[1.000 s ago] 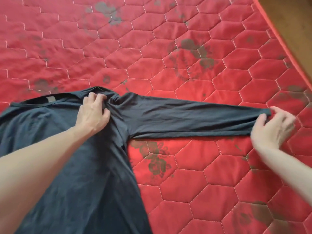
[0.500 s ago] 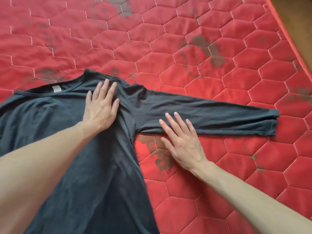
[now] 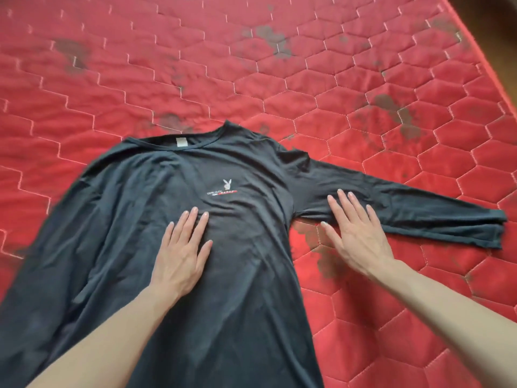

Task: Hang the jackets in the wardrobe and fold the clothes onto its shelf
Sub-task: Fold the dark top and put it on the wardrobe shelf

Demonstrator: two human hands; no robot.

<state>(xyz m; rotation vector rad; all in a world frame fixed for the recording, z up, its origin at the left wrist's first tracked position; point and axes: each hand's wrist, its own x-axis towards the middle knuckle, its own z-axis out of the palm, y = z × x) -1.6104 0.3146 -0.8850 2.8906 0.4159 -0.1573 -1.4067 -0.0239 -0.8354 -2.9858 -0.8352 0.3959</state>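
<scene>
Red quilted bedding (image 3: 349, 79), stitched in a hexagon pattern and marked with dark grey blotches, fills nearly the whole view; a strip of darker floor (image 3: 503, 23) shows at the upper right corner. On this mattress a dark, long-sleeved shirt (image 3: 156, 197) lies face up and spread flat, its round neckline pointing away from the person and its hem running off the bottom edge. A small pale label (image 3: 182, 142) sits inside the back of the collar. On the chest is a small white rabbit-head logo (image 3: 227, 184) above a line of tiny lettering with a red bar, too small to read. The fabric looks thin and soft, with shallow creases fanning across the chest and down the body. One sleeve (image 3: 405, 203) stretches out straight to the right, its cuff slightly rumpled at the end; the other sleeve cannot be made out clearly on the blurred left side.

Both hands are released and flat, grasping nothing. The left hand (image 3: 183, 256) presses palm down on the shirt's chest, just below the logo, fingers together. The right hand (image 3: 358, 233) lies palm down with spread fingers, fingertips on the sleeve near the armpit and the heel of the palm over the red bedding.
</scene>
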